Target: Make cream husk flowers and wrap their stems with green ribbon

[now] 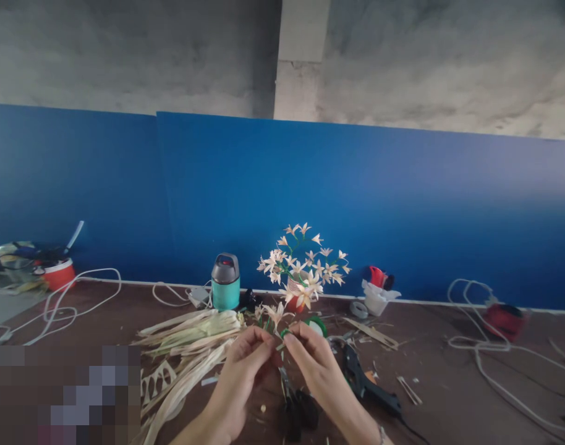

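My left hand (249,364) and my right hand (313,358) meet above the table, fingers pinched close together. Between the fingertips of my right hand is green floral tape (285,333). A cream husk flower (276,314) shows just above the fingertips; whether its stem runs into my grip is hard to see. What my left hand pinches is hidden by its fingers. Scissors with black handles (292,408) lie below my hands. Behind the hands stands a red-based pot (295,303) full of cream flowers (305,269) on green stems.
Dried corn husks (194,334) spread to the left. A black glue gun (368,383) with its cord lies right. A green tape roll (316,326), teal container (225,290), white tub (375,300) and white cables (481,346) are further back, before a blue partition (264,185).
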Action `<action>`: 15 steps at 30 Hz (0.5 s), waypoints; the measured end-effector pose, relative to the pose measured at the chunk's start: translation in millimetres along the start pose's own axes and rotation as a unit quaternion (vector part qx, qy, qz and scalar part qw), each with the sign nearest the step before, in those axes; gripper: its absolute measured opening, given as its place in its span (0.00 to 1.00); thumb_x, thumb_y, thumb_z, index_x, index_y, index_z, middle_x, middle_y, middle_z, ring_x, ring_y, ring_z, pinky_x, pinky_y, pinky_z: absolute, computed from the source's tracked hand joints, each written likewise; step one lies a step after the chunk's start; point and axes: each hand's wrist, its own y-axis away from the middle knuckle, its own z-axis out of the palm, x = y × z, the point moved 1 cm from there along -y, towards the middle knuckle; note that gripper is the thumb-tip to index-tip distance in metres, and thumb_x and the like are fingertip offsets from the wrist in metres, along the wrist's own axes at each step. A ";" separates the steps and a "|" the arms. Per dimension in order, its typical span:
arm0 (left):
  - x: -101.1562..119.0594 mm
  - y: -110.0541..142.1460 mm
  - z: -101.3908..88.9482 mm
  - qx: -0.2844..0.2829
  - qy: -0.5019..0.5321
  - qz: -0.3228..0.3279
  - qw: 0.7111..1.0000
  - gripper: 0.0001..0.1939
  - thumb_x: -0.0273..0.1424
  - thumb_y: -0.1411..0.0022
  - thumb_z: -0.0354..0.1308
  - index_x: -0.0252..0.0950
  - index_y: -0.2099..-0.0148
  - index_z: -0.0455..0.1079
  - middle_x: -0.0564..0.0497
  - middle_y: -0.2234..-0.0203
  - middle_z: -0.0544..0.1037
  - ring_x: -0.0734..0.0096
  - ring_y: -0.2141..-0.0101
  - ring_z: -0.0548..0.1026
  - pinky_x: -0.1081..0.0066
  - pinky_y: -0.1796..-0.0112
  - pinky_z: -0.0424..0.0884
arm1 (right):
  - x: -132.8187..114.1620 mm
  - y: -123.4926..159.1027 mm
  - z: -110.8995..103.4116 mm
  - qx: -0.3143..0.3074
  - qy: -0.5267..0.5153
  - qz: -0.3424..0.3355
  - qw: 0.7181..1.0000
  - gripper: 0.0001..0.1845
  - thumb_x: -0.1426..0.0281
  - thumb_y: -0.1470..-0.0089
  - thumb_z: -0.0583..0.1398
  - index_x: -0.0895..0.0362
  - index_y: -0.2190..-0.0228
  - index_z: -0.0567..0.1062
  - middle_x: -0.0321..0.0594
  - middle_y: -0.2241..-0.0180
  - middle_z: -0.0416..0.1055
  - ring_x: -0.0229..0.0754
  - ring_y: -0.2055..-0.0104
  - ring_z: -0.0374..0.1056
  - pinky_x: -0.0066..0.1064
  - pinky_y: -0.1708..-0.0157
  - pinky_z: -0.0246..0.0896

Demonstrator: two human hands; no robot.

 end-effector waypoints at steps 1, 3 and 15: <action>0.0 0.3 0.8 -0.002 -0.005 0.002 1.000 0.10 0.33 0.51 0.62 0.36 0.75 0.63 0.57 0.83 0.68 0.80 0.81 0.64 0.80 0.79 0.57 | -1.7 -0.6 0.4 -0.007 0.015 -0.011 1.000 0.13 0.60 0.48 0.55 0.56 0.77 0.68 0.31 0.79 0.60 0.34 0.76 0.54 0.23 0.76 0.52; 0.0 0.4 2.0 -0.005 -0.012 0.006 1.000 0.11 0.33 0.52 0.62 0.35 0.75 0.63 0.57 0.83 0.69 0.80 0.81 0.63 0.80 0.79 0.56 | -4.3 -1.0 0.7 -0.015 0.039 -0.023 0.999 0.14 0.61 0.47 0.54 0.57 0.78 0.67 0.31 0.80 0.58 0.34 0.76 0.52 0.23 0.77 0.49; -1.9 0.1 4.5 -0.007 -0.032 0.003 0.999 0.16 0.37 0.56 0.64 0.36 0.76 0.60 0.59 0.87 0.65 0.83 0.85 0.59 0.81 0.83 0.50 | -1.2 -1.6 1.6 -0.034 0.096 -0.028 0.994 0.19 0.60 0.44 0.50 0.57 0.81 0.59 0.30 0.80 0.51 0.33 0.77 0.48 0.25 0.78 0.45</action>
